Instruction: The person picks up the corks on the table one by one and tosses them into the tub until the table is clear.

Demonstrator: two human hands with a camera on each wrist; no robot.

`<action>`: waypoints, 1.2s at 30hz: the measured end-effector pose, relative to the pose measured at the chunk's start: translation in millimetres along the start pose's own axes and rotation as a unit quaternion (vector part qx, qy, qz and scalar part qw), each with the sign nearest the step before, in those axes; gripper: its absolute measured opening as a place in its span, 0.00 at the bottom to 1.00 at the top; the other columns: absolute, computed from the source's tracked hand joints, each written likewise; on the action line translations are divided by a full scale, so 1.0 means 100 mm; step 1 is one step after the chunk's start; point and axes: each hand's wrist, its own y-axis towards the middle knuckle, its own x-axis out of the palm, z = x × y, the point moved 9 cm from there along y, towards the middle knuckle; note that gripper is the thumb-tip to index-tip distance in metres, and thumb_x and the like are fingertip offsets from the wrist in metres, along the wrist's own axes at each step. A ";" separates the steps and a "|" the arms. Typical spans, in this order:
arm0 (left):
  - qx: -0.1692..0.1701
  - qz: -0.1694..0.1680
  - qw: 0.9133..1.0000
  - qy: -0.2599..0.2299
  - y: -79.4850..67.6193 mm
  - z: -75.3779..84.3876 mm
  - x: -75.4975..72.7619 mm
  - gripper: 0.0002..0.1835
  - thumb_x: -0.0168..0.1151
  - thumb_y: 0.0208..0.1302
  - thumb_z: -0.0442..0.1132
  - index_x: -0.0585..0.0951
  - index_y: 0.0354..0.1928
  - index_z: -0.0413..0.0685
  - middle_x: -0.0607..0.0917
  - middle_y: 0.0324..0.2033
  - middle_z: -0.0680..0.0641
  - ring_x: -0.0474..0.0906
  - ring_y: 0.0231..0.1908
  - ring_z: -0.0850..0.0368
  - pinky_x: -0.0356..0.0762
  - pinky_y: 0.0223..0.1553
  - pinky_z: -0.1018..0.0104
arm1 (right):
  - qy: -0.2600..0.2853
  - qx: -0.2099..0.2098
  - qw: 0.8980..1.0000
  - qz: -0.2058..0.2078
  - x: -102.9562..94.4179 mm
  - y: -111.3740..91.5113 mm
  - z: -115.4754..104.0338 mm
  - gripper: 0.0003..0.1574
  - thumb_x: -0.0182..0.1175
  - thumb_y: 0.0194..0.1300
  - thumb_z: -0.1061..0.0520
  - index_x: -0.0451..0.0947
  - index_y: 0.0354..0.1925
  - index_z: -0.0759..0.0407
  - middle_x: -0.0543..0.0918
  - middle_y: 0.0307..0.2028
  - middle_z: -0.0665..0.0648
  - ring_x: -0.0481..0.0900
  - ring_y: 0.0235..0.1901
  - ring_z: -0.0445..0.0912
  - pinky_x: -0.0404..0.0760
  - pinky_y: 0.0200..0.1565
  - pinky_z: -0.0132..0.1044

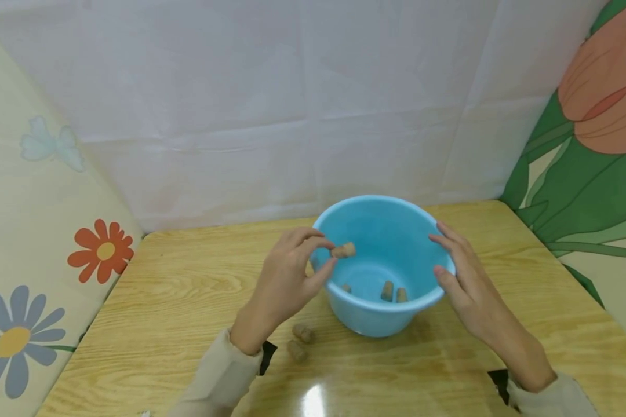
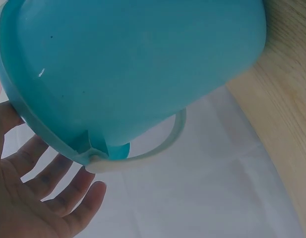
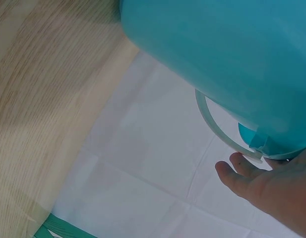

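Hold cork (image 1: 346,250) pinched in left hand (image 1: 287,272), above bucket (image 1: 372,322) between hands; steady bucket with right hand (image 1: 468,286), apparently uncurled; avoid loose corks (image 1: 303,332) below left hand.

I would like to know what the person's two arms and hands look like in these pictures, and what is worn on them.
The left hand and right hand are bare, with no gloves visible. A light beige sleeve covers each forearm, and a small black angular piece shows beside each cuff.
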 end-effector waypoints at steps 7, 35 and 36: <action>-0.012 -0.019 1.000 -0.001 0.02 0.01 0.05 0.06 0.68 0.62 0.41 0.86 0.40 0.49 0.86 0.44 0.48 0.79 0.49 0.49 0.79 0.51 0.54 | -0.001 0.000 1.000 0.001 -0.01 -0.01 0.00 0.30 0.48 0.74 0.60 0.60 0.72 0.62 0.51 0.77 0.62 0.51 0.74 0.68 0.56 0.62 0.76; -0.076 -0.093 0.992 -0.032 0.00 -0.05 0.16 0.09 0.66 0.65 0.43 0.85 0.44 0.50 0.87 0.46 0.48 0.72 0.55 0.47 0.69 0.60 0.49 | 0.002 -0.002 1.000 0.002 0.00 -0.01 -0.01 0.30 0.48 0.74 0.60 0.60 0.72 0.62 0.51 0.77 0.62 0.50 0.74 0.68 0.56 0.62 0.77; -0.075 -0.093 0.992 -0.032 0.00 -0.05 0.16 0.09 0.67 0.65 0.43 0.85 0.44 0.50 0.87 0.46 0.48 0.72 0.55 0.47 0.69 0.60 0.49 | 0.002 -0.002 1.000 0.002 0.00 -0.01 -0.01 0.30 0.48 0.74 0.60 0.60 0.71 0.62 0.51 0.77 0.62 0.50 0.74 0.68 0.55 0.62 0.76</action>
